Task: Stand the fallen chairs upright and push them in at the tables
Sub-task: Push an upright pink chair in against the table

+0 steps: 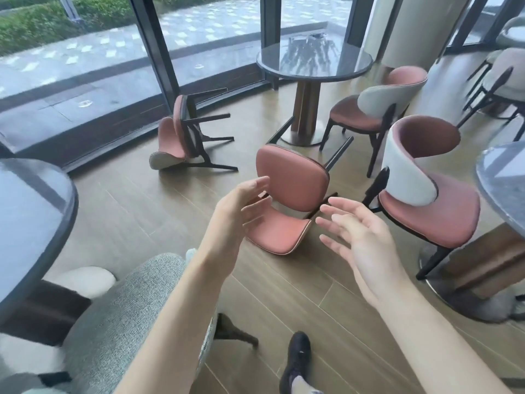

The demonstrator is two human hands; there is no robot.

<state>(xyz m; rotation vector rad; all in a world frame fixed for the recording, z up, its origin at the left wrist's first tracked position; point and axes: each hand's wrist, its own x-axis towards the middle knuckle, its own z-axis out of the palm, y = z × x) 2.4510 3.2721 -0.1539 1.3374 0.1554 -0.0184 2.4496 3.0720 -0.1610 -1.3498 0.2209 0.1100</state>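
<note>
I am reaching both empty, spread grips, left grip (241, 206) and right grip (355, 234), toward the tipped chair (289, 194) just ahead; it looks stiff and heavy, so I would take its curved back edge.

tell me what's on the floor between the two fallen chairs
Nothing: in the head view, only bare wood floor separates the chair by the window from the near chair in front of the hands.

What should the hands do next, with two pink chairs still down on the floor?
Probably reach down and take the nearer fallen chair by its backrest edges. Both the left hand and the right hand are open and empty, spread either side of it, not touching. The other fallen chair lies farther off by the window.
</note>
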